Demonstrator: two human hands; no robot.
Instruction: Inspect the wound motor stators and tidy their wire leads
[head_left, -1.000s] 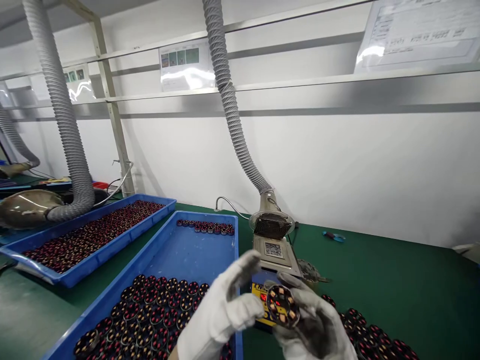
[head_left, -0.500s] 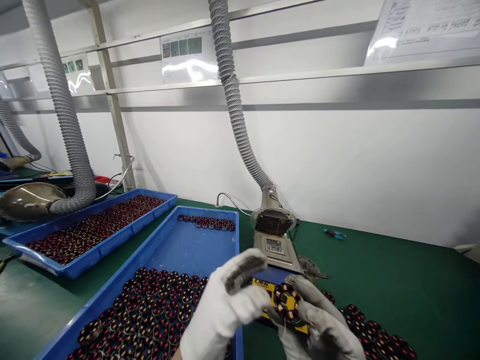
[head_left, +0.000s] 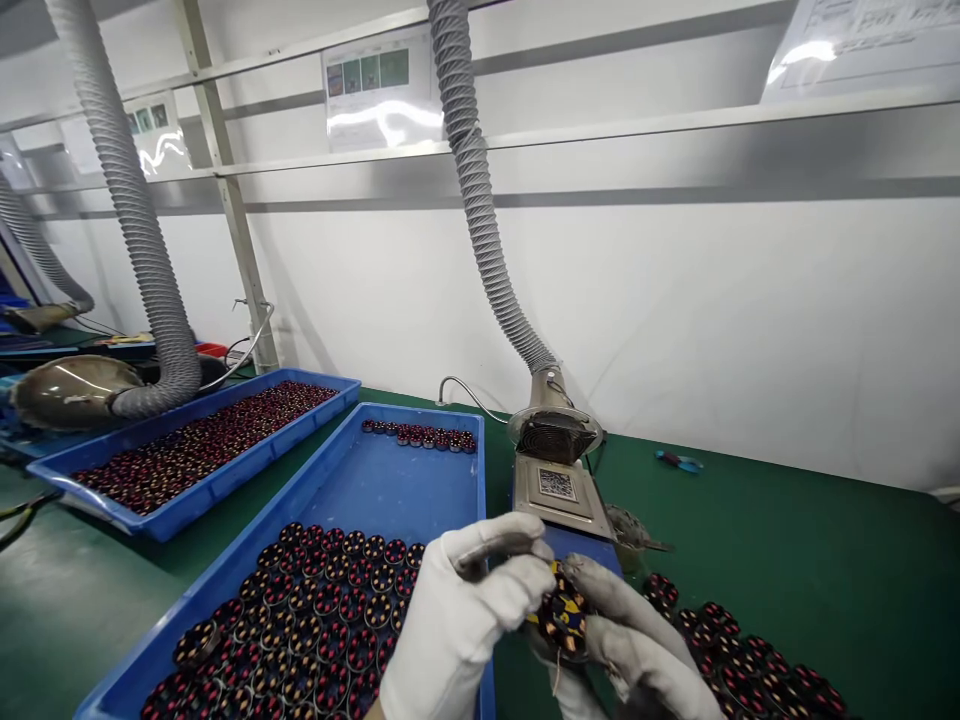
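Observation:
Both my hands wear white gloves at the bottom centre. My right hand grips a small round wound coil part with copper windings, held in front of the blue and yellow solder unit. My left hand is curled, its thumb and forefinger pinching at the left edge of that part. A thin wire end hangs below the part.
A blue tray at left centre holds several of the same round parts. A second blue tray further left is full of them. More parts lie loose on the green mat at right. A grey fume hose ends above the solder unit. Small cutters lie behind.
My left hand has closed from an open pose onto the coil part. Both hands and the part have moved slightly lower and closer together; the view has shifted a little.

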